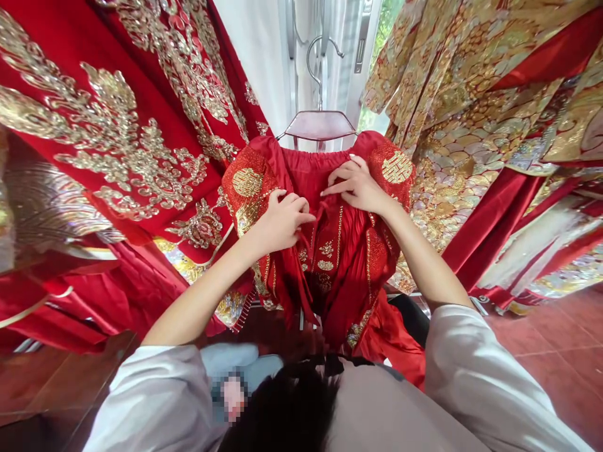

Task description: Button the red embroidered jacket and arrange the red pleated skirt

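A red jacket (pixel 330 238) with gold embroidery and round gold motifs on its shoulders hangs in front of me. Its clear-looking hanger (pixel 322 125) has a metal hook. My left hand (pixel 285 221) is at the left side of the front opening, its fingers curled on the red cloth. On the other side, my right hand (pixel 357 183) rests against the cloth below the gathered neckline (pixel 313 160), with its fingers spread. Narrow red strips (pixel 305 292) dangle below my left hand. The fingertips of my left hand are partly hidden.
Red garments (pixel 127 138) with heavy gold embroidery hang close on the left. Gold patterned garments (pixel 452 119) crowd the right side. Behind the hanger is a white door frame (pixel 351 75). Reddish floor tiles (pixel 556 351) show at lower right. A person's dark hair (pixel 287 408) appears below.
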`<state>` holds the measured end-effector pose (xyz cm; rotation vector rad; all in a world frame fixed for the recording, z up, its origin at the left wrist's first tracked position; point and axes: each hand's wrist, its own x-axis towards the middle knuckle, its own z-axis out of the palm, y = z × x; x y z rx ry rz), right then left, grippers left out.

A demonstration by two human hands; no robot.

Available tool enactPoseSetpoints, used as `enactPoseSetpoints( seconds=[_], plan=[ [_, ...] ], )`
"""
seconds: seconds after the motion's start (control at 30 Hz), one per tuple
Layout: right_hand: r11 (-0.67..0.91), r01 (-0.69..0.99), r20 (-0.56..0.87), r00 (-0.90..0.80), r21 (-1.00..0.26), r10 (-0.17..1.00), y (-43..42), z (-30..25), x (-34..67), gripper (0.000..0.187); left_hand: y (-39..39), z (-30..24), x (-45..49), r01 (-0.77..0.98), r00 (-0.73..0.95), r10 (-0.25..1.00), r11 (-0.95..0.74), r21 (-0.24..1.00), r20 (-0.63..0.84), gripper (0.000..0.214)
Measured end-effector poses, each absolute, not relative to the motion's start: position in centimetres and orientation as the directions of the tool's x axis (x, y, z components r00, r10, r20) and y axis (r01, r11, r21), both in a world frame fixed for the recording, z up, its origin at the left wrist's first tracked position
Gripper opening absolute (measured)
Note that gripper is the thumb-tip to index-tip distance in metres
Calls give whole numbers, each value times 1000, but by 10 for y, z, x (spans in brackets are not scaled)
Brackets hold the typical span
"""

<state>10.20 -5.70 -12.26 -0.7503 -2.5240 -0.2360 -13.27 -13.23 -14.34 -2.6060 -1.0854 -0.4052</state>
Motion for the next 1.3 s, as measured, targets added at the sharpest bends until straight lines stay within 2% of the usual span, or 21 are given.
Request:
enactPoseSetpoints(
  seconds=[0.13, 0.23, 0.3, 0.33, 0.4, 0.47, 0.53, 0.6, 0.67, 0.77, 0.87, 0.93, 1.03, 1.2, 1.3],
  plan=[
    [846, 515, 404, -810, 142, 425, -97, -140, 90, 25, -150, -147, -153, 649, 761, 639, -746, -148, 114, 28],
    [858, 461, 282, -874, 227, 395, -131, -164, 83, 15, -154, -141, -162, 659, 748, 662, -749, -62, -53, 49],
    [864, 450, 196, -890, 226, 412, -147, -178, 78, 18, -150, -132, -162, 647, 762, 645, -761, 31, -64, 59],
    [850, 487, 167, -872, 199, 460, -150, -184, 75, 23, -145, -127, -159, 638, 769, 639, -767, 63, -13, 60],
    [741, 664, 173, -745, 99, 644, -149, -191, 69, 32, -129, -121, -149, 644, 748, 644, -763, 58, 162, 56],
    [566, 822, 249, -537, -62, 806, -138, -194, 64, 35, -112, -122, -136, 692, 695, 653, -721, -33, 300, 46],
    [487, 832, 321, -400, -265, 858, -123, -196, 59, 33, -98, -129, -123, 719, 687, 654, -674, -168, 317, 28],
    [501, 734, 360, -362, -458, 860, -110, -200, 54, 28, -92, -137, -116, 693, 721, 634, -659, -291, 281, 13],
    [499, 597, 376, -329, -628, 866, -102, -206, 48, 25, -93, -140, -113, 652, 756, 601, -662, -370, 257, 18],
    [409, 338, 343, -239, -848, 908, -100, -212, 38, 21, -102, -135, -117, 620, 781, 581, -674, -403, 231, 22],
    [243, 87, 228, -157, -966, 961, -101, -210, 36, 22, -109, -127, -121, 610, 787, 588, -695, -382, 187, 21],
    [199, 18, 193, -172, -980, 966, -102, -205, 41, 29, -114, -122, -121, 613, 784, 598, -700, -366, 168, 22],
    [281, 27, 267, -243, -959, 933, -104, -195, 51, 29, -119, -119, -114, 639, 764, 617, -682, -354, 190, 24],
    [443, 205, 404, -205, -873, 891, -114, -182, 66, 18, -125, -119, -97, 680, 730, 619, -622, -388, 289, 26],
    [491, 336, 446, -207, -803, 871, -117, -187, 72, 19, -132, -115, -90, 689, 719, 617, -578, -436, 318, 27]
  ],
)
